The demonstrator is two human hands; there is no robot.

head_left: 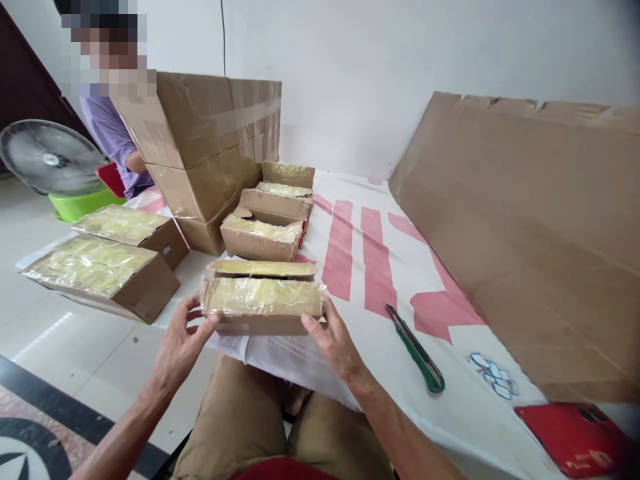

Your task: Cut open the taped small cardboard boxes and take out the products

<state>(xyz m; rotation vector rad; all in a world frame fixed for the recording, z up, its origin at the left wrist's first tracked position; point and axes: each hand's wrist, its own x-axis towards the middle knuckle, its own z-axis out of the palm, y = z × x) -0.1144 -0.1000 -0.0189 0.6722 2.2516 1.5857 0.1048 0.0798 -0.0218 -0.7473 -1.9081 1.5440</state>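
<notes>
A small cardboard box (pixel 265 325) sits at the table's front edge before me. Yellowish tape with loose, crinkled edges covers its top flap, and a second flap stands up behind with a dark gap between them. My left hand (pixel 185 340) grips the box's left end, thumb on the front edge. At the right end, my right hand (pixel 336 339) holds it the same way. Just behind stands an open cardboard box (pixel 260 248) with taped flaps. A green utility knife (pixel 417 353) lies to the right, its blade end pointing away from me.
Stacked cartons (pixel 205 127) rise at the back left. Two taped boxes (pixel 145 287) sit at the left edge. A large cardboard sheet (pixel 540 233) leans at right, near a red phone (pixel 570 433) and blue-white stickers (pixel 493 375). Beyond are a person (pixel 113 130) and a fan (pixel 50 157).
</notes>
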